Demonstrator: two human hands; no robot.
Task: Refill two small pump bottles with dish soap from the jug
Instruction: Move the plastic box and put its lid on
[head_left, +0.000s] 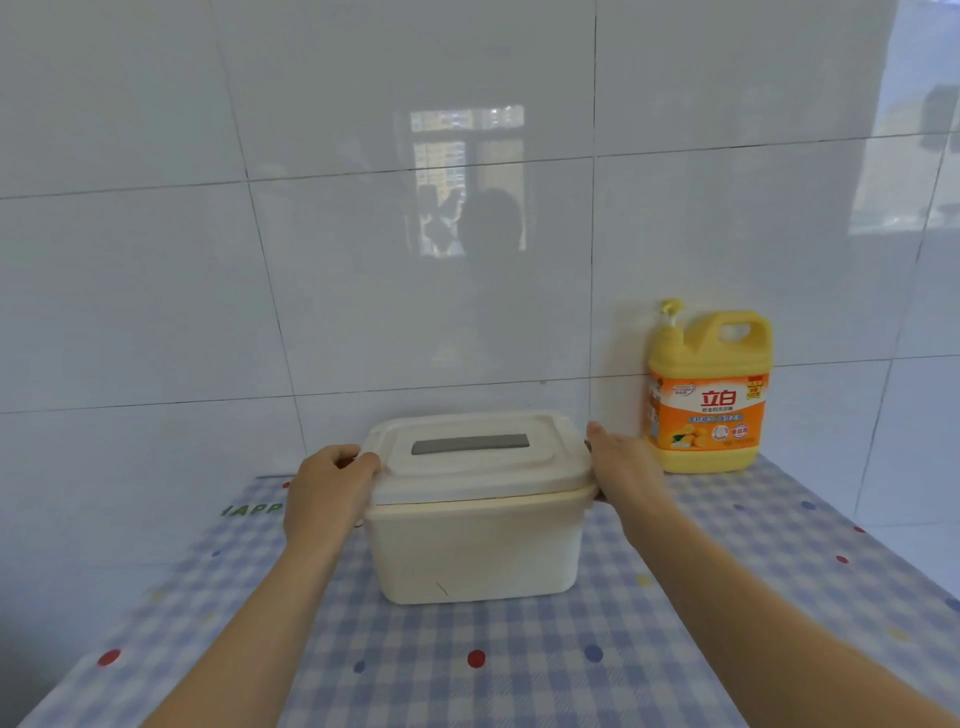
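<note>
cream lidded box (470, 551) between left hand (324, 493) and right hand (626, 467), fingers curled on lid edges

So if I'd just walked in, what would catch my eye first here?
Probably the cream storage box in the middle of the checked tablecloth, its lid gripped at either end by the left hand and right hand. Next, the bright yellow soap jug with an orange label, standing back right against the white tiled wall.

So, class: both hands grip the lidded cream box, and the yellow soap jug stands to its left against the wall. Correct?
Not quite. The head view shows the yellow soap jug standing to the right of the cream box; both hands, left and right, grip it.
</note>
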